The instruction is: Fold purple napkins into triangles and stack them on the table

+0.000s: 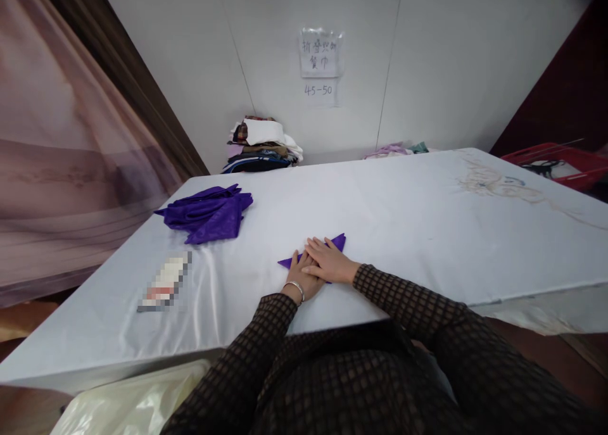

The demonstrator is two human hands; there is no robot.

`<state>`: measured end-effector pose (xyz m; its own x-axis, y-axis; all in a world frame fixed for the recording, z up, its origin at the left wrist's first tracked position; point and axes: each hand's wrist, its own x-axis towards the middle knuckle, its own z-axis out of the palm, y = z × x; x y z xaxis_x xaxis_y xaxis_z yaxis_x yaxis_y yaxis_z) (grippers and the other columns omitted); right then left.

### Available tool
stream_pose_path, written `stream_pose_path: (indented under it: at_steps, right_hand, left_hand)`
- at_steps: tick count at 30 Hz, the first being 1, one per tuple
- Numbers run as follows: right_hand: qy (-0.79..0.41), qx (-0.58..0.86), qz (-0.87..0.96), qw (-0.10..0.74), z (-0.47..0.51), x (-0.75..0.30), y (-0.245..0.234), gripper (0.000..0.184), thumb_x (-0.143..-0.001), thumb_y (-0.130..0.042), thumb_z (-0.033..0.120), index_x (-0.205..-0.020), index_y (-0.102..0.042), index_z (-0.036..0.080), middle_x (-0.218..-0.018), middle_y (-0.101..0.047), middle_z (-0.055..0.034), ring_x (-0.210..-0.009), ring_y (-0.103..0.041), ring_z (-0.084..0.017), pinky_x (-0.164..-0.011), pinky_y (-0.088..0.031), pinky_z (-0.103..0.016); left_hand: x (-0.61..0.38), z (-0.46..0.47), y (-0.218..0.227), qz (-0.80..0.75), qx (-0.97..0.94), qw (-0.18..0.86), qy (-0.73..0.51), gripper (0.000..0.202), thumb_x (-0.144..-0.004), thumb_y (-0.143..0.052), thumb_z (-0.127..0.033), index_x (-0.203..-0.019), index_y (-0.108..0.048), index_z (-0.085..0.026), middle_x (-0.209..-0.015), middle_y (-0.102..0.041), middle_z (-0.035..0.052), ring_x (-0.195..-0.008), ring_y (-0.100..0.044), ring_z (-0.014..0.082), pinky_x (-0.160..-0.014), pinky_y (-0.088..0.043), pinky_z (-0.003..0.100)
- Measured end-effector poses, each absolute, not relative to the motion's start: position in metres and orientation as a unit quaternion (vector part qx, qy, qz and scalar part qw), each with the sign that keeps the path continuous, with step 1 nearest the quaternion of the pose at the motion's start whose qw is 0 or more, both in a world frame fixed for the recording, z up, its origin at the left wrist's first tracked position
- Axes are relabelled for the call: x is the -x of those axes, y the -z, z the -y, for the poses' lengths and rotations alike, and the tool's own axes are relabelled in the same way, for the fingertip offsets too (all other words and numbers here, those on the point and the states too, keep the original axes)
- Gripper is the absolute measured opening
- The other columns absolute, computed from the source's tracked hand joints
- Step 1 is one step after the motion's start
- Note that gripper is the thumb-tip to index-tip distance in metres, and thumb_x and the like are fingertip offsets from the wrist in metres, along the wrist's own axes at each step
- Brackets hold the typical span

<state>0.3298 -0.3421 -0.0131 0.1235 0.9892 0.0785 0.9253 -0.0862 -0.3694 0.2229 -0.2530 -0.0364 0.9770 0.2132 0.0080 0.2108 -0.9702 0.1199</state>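
Hanging at your far left, a pinkish curtain (80, 112) slopes down beside the table (408, 226), with a brown drape (137, 74) along its right side. Below the table's front edge on that side, you have a shiny cream bag (137, 397). On the white tabletop lies a flat, blurred-out object (165, 282), tilted, and just behind it sits a loose pile (209, 214) of purple cloths, their pointed corners sticking out. Farther back, by the wall (427, 61), is a stack (261, 147) of mixed clothes, white on top. Near the middle of the table, toward your edge, the folded purple cloth (339, 240) lies under both your hands, one point showing to the left and another to the upper right. Your left hand (308, 280), a bracelet (295, 287) at its wrist, lies flat with fingers extended on the cloth; your right hand (332, 262) rests flat across it, fingers stretched out to the left, neither one gripping. Straight ahead, a handwritten notice (322, 55) hangs on the wall. To the right of it, lilac clothes (389, 150) show at the table's back edge, then pale embroidery (498, 185) runs over the tablecloth, and a red basket (565, 163) stands beyond the right edge.
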Motion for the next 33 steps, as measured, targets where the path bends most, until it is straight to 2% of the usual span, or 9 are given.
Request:
stream_pose_path:
  at_steps: [7, 12, 16, 23, 26, 29, 33]
  right_hand:
    - [-0.121, 0.768, 0.605, 0.171, 0.351, -0.346, 0.026, 0.078, -0.09, -0.024, 0.065, -0.144, -0.029, 0.01, -0.151, -0.024, -0.0176, -0.14, -0.018, -0.028, -0.111, -0.012, -0.046]
    - [-0.092, 0.782, 0.596, 0.157, 0.366, -0.365, 0.03, 0.07, -0.091, -0.026, 0.061, -0.142, -0.033, 0.014, -0.15, -0.029, -0.0141, -0.139, -0.021, -0.027, -0.111, -0.011, -0.049]
    - [-0.093, 0.791, 0.586, 0.146, 0.376, -0.382, 0.033, 0.064, -0.093, -0.026, 0.058, -0.143, -0.033, 0.018, -0.15, -0.029, -0.0102, -0.139, -0.021, -0.025, -0.11, -0.009, -0.052]
    - [-0.096, 0.79, 0.591, 0.133, 0.385, -0.397, 0.034, 0.067, -0.092, -0.024, 0.058, -0.144, -0.031, 0.017, -0.151, -0.026, -0.0108, -0.139, -0.021, -0.024, -0.111, -0.011, -0.049]
    - [-0.111, 0.783, 0.598, 0.131, 0.386, -0.4, 0.032, 0.069, -0.091, -0.027, 0.059, -0.145, -0.028, 0.017, -0.152, -0.024, -0.011, -0.14, -0.019, -0.025, -0.112, -0.009, -0.049]
    - [-0.137, 0.774, 0.606, 0.126, 0.387, -0.405, 0.03, 0.073, -0.089, -0.032, 0.06, -0.147, -0.025, 0.016, -0.152, -0.022, -0.0114, -0.141, -0.017, -0.026, -0.112, -0.007, -0.049]
    - [-0.171, 0.765, 0.61, 0.114, 0.387, -0.411, 0.025, 0.075, -0.087, -0.039, 0.057, -0.147, -0.024, 0.015, -0.153, -0.02, -0.0113, -0.141, -0.015, -0.026, -0.113, -0.006, -0.046]
  left_hand:
    - [-0.225, 0.251, 0.037, -0.111, -0.99, 0.086, -0.01, 0.072, -0.087, -0.041, -0.054, -0.147, -0.021, -0.02, -0.152, -0.025, 0.0096, -0.14, -0.018, 0.0309, -0.111, -0.012, 0.056]
    - [-0.225, 0.249, 0.04, -0.109, -0.99, 0.092, -0.021, 0.071, -0.087, -0.035, -0.062, -0.144, -0.03, -0.021, -0.151, -0.029, 0.0098, -0.139, -0.021, 0.0307, -0.111, -0.013, 0.057]
    - [-0.224, 0.25, 0.039, -0.11, -0.99, 0.085, -0.017, 0.071, -0.087, -0.033, -0.064, -0.143, -0.032, -0.02, -0.151, -0.028, 0.0097, -0.139, -0.021, 0.0301, -0.111, -0.013, 0.056]
    - [-0.224, 0.251, 0.037, -0.112, -0.99, 0.085, -0.004, 0.071, -0.088, -0.028, -0.063, -0.144, -0.03, -0.019, -0.152, -0.025, 0.0084, -0.141, -0.017, 0.0277, -0.113, -0.01, 0.054]
    - [-0.224, 0.247, 0.033, -0.103, -0.988, 0.111, 0.01, 0.079, -0.084, -0.034, -0.067, -0.145, -0.026, -0.017, -0.153, -0.021, 0.0116, -0.141, -0.014, 0.0288, -0.112, -0.01, 0.054]
    - [-0.219, 0.241, 0.028, -0.083, -0.986, 0.144, 0.016, 0.089, -0.077, -0.048, -0.068, -0.145, -0.025, -0.015, -0.154, -0.014, 0.0152, -0.142, -0.01, 0.0306, -0.112, -0.012, 0.054]
    - [-0.205, 0.229, 0.026, -0.052, -0.985, 0.167, -0.012, 0.073, -0.075, -0.061, -0.05, -0.137, -0.04, -0.018, -0.15, -0.03, 0.0121, -0.14, -0.018, 0.0302, -0.113, -0.015, 0.052]
